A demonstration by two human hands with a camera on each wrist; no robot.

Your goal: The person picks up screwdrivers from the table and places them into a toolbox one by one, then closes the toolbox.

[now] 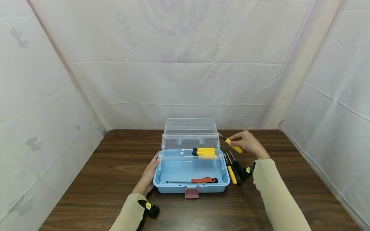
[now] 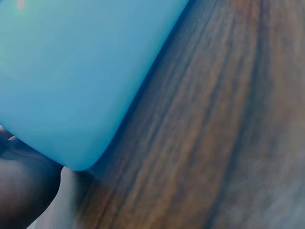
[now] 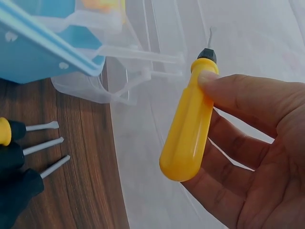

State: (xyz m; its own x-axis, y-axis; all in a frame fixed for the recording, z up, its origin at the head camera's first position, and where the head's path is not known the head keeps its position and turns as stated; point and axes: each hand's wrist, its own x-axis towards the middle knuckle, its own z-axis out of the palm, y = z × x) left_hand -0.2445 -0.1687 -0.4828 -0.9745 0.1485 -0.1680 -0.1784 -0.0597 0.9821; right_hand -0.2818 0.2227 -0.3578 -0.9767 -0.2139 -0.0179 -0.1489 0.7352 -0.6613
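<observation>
The box (image 1: pixel 170 189) holds four screwdrivers (image 1: pixel 202 180), three tools (image 1: pixel 236 174) remain outside; right hand (image 1: pixel 248 143) pinches a yellow screwdriver (image 3: pixel 186 129), uncurled left hand (image 1: pixel 148 177) touches box.

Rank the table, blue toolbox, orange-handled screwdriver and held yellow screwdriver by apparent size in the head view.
1. Table
2. Blue toolbox
3. Orange-handled screwdriver
4. Held yellow screwdriver
The held one is tilted and partly covered, so its real length is unsure.

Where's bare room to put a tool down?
Free: table left of the left hand; blue box's floor between the rear yellow screwdrivers and the orange screwdriver. Crowded: table by the box's right wall, where three screwdrivers lie.
</observation>
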